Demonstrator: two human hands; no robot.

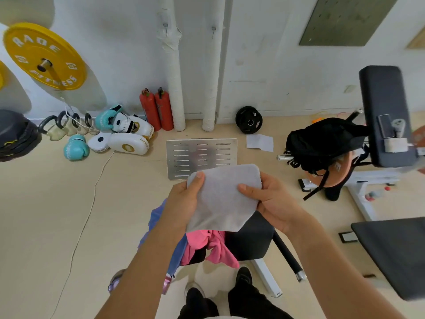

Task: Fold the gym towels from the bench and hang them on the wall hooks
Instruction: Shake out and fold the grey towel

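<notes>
**Inspector:** Legible markings first. The yellow plate (44, 56) on the wall reads "RAGE FITNESS". The white pads (124, 139) on the floor carry lettering near their edges, too small to read with confidence. The teal gloves (77, 147) bear print I cannot make out.

**Clerk:** And the towel?

**Inspector:** A grey towel (224, 198), folded to a compact rectangle, is held in the air above the bench (250, 240). The left hand (184, 201) grips its left edge, thumb on top and fingers underneath. The right hand (266, 199) grips the right edge likewise, thumb lying across the upper face. The cloth spans between the two hands, its lower corner hanging free.

**Clerk:** Others?

**Inspector:** A pink towel (211, 245) and a blue towel (158, 217) lie bunched on the bench, directly below the grey one. Two hooks (165, 26) sit on the wall ahead, bare.
</notes>
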